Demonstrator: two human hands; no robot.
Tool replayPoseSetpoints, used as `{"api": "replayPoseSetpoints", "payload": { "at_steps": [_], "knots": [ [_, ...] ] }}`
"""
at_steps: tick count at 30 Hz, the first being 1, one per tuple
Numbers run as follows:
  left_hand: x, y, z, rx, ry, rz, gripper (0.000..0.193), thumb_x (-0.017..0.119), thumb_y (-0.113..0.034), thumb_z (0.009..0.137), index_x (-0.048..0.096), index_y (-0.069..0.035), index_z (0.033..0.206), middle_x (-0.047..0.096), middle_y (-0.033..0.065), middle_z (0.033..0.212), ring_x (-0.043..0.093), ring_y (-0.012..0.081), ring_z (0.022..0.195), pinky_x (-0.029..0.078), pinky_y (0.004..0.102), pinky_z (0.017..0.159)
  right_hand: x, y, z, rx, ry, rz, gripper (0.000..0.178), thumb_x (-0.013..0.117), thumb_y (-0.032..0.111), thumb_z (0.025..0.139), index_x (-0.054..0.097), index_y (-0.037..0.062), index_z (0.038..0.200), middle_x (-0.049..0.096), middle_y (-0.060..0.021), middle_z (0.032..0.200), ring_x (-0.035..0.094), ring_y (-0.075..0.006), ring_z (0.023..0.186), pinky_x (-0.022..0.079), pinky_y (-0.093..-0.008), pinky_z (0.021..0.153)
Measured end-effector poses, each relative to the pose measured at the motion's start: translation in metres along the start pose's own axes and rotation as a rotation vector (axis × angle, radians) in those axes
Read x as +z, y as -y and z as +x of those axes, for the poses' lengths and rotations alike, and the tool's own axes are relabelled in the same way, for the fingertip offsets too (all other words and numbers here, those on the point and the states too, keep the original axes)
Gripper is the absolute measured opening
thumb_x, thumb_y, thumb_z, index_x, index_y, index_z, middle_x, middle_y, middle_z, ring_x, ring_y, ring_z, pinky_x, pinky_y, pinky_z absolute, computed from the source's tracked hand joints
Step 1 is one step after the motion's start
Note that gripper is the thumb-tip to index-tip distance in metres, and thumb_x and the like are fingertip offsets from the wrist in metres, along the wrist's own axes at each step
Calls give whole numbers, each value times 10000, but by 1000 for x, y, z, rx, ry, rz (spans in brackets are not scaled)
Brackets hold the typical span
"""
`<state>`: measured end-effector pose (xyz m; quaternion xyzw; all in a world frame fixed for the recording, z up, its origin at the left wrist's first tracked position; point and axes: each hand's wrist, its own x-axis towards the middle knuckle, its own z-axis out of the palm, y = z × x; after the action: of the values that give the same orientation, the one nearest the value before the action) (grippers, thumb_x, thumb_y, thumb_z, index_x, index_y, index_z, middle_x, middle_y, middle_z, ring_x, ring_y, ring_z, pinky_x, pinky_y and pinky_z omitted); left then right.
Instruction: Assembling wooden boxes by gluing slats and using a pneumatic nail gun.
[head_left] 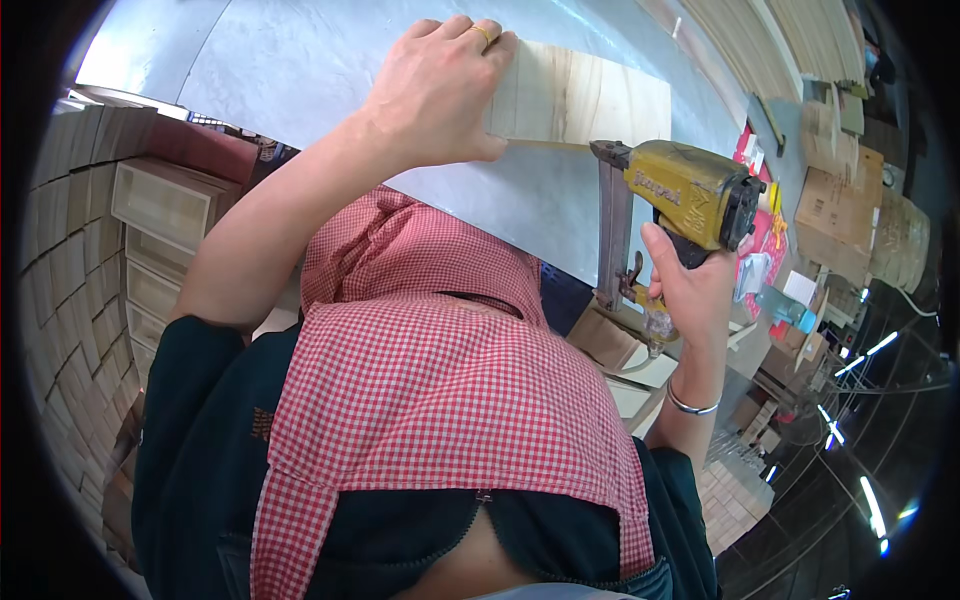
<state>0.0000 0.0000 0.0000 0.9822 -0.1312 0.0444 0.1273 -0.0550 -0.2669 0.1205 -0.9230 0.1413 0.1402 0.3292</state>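
Pale wooden board (585, 100) on a grey worktable (290, 85), toward the far side of the view. The left hand (445, 90) grasps the board's left end, fingers over the top and thumb at the near edge; the right hand (695, 300) is closed around the handle of a yellow nail gun (690, 190), its trigger finger hidden. The board's right end and right-hand corners are free of the hands. Bare tabletop extends beyond the board, to the left of the left hand, and between the board and the table's near edge; a narrower strip separates the right end from long wooden panels (775, 40). The nail gun takes up the room at the near right, its magazine overhanging the near edge, while the left forearm crosses that edge on the other side. A red checked apron (450, 400) lies close along it. Farther out, a cardboard box (840, 215) and a clear bottle (785, 305) with a blue cap stand at right; open wooden boxes (160, 205) are stacked at left. Orientation: the board's long axis runs left to right, dipping slightly rightward; the nail gun's nose points left at the near edge, contact being impossible to tell.
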Motion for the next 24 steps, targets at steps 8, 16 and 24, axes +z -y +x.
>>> {"api": "replayPoseSetpoints", "payload": {
  "at_steps": [8,16,24],
  "knots": [
    [8,6,-5,24,-69,-55,926,855,-424,650,511,-87,1442,599,87,1352,560,249,1249,416,416,1123,9,-7,0,-235,-62,22,239,787,134,867,672,-31,997,647,-35,689,538,-100,483,423,-224,439],
    [49,34,-26,23,-192,-398,1213,945,-335,552,299,-180,1567,554,109,1420,507,313,1319,334,489,1191,6,17,-23,-79,-77,-36,276,793,89,853,673,-35,1069,741,-112,907,701,-193,725,544,-271,610],
    [52,14,-4,-29,-188,-477,1324,975,-323,539,211,-212,1615,505,129,1485,476,330,1358,278,512,1229,-8,30,-5,-374,219,8,368,800,81,850,646,-31,1166,744,-159,1088,746,-251,905,598,-301,723]
  ]
}}
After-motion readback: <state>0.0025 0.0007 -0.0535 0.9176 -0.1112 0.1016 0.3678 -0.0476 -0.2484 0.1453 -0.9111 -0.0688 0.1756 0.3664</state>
